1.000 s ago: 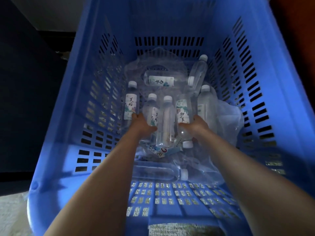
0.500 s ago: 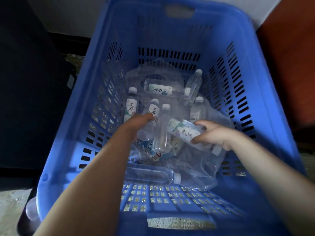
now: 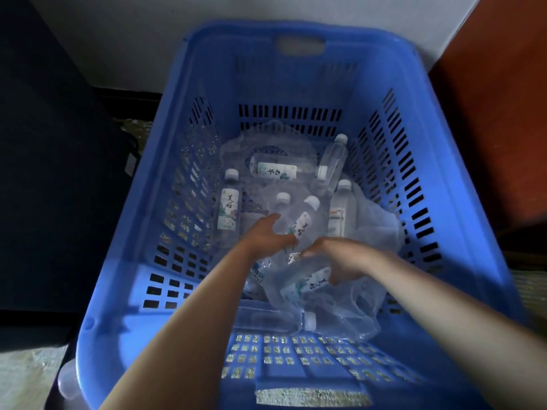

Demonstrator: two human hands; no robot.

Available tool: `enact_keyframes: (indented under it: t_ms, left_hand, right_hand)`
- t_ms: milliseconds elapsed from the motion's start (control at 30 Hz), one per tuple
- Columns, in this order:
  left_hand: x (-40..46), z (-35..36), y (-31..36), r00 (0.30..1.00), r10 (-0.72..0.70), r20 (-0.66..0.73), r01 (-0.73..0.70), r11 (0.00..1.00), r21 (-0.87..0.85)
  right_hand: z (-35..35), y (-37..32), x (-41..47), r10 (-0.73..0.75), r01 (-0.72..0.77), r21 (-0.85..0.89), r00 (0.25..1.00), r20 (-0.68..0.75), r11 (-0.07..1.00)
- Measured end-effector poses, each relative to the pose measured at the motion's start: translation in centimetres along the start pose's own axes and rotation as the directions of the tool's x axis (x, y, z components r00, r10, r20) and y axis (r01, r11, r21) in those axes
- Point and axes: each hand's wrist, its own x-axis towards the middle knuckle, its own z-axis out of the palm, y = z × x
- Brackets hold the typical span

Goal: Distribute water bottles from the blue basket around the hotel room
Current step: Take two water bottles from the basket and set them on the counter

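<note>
While both hands grip bottles (basket [image 3: 444,143] blue).

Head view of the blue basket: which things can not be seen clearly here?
- Left hand: fingertips hidden behind a tilted water bottle, so the grip is unclear.
- Right hand: fingers curl on a lying bottle; motion blur hides the hold.
- Bottle count: the clear plastic wrap covers some.
- Blue basket: near rim cut off by the bottom edge.
</note>
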Motion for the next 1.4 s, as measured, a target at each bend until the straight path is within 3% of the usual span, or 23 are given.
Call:
enact_keyframes:
  t_ms: [100, 167, 233, 267, 333, 433, 533, 633, 800, 900, 1067, 1200, 1333, 1400]
  left_hand:
    - [0.2, 0.4, -0.4, 0.999, 0.031, 0.017, -0.033, 0.991, 0.133]
    - [0.3, 0.7, -0.5, 0.999, 0.049, 0.01, -0.05, 0.975, 0.217]
    - [0.8, 0.9, -0.7, 0.999, 0.053, 0.007, -0.053, 0.956, 0.29]
    - [1.0, 0.9, -0.7, 0.999, 0.046, 0.01, -0.047, 0.946, 0.319]
    - [1.0, 0.9, -0.9, 0.999, 0.037, 0.019, -0.042, 0.927, 0.373]
    - [1.1, 0.7, -1.4, 0.999, 0.042, 0.024, -0.049, 0.903, 0.427]
    - [1.2, 0.5, -1.7, 0.999, 0.036, 0.026, -0.044, 0.897, 0.441]
    - [1.4, 0.2, -1.8, 0.999, 0.031, 0.023, -0.038, 0.902, 0.431]
    - [1.3, 0.1, -2.2, 1.0, 0.018, 0.019, -0.024, 0.925, 0.38]
    - [0.9, 0.4, -2.2, 1.0, 0.001, 0.017, -0.007, 0.94, 0.342]
    - [0.3, 0.3, -2.6, 0.999, -0.029, -0.017, 0.032, 0.979, 0.199]
    - [-1.4, 0.1, -2.6, 0.996, -0.066, -0.056, 0.073, 0.988, 0.135]
    - [-4.4, 0.4, -2.2, 0.983, -0.117, -0.139, 0.124, 0.992, 0.04]
    - [-5.9, 0.4, -2.0, 0.977, -0.12, -0.174, 0.126, 0.992, 0.025]
  right_hand:
    - [3.0, 0.1, 0.8, -0.023, 0.032, 0.085, 0.995, -0.101, 0.996]
    - [4.1, 0.1, 0.8, 0.005, -0.016, -0.042, 0.965, -0.262, 0.999]
    - [4.4, 0.3, 0.7, 0.098, -0.16, -0.153, 0.931, -0.351, 0.975]
    - [4.6, 0.4, 0.6, 0.176, -0.219, -0.094, 0.924, -0.339, 0.971]
    - [5.7, 0.3, 0.3, 0.328, -0.291, 0.206, 0.928, -0.177, 0.934]
    - [7.9, 0.0, 1.2, 0.359, -0.358, 0.639, 0.923, 0.135, 0.68]
    - [9.0, -0.9, 2.8, 0.351, -0.298, 0.925, 0.914, 0.204, 0.238]
    - [8.9, -2.3, 3.8, 0.394, -0.206, 0.973, 0.889, 0.232, -0.108]
    - [7.8, -4.9, 6.2, 0.431, -0.23, 0.92, 0.829, 0.356, -0.318]
    - [7.5, -5.4, 6.9, 0.463, -0.174, 0.907, 0.814, 0.352, -0.384]
    - [6.6, -5.4, 6.3, 0.417, -0.171, 0.9, 0.841, 0.345, -0.401]
    - [5.7, -5.6, 5.8, 0.446, -0.182, 0.9, 0.818, 0.362, -0.397]
    - [5.0, -6.2, 4.7, 0.54, -0.067, 0.873, 0.762, 0.358, -0.483]
    - [4.9, -6.5, 4.2, 0.626, -0.053, 0.922, 0.719, 0.302, -0.384]
